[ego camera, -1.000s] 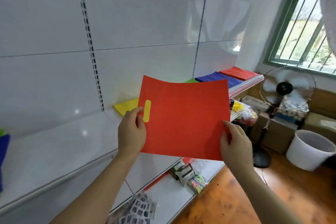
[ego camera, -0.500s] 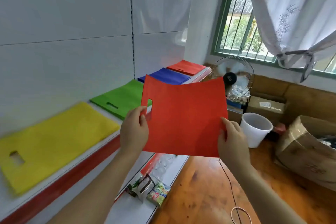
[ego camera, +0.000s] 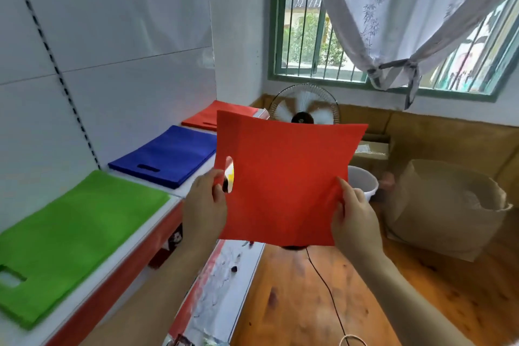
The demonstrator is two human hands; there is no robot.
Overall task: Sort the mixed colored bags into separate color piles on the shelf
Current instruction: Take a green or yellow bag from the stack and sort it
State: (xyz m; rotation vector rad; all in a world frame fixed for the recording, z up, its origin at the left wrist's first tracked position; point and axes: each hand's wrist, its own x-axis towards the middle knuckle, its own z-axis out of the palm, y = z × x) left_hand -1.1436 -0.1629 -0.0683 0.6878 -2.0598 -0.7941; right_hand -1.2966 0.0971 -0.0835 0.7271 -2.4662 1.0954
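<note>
Green bag pile, lower left, cut by the frame edge, on the shelf. Blue bag pile, mid-left. Red bag pile, partly hidden behind the held red bag, frame centre. Left hand pinches its handle edge; right hand pinches the opposite edge. Fan and white bucket, mostly hidden behind it.

Red bag: matt non-woven cloth, slightly fuzzy. Shelf: smooth glossy white panel. Floor: glossy varnished wood. Sack: matt brown paper.
</note>
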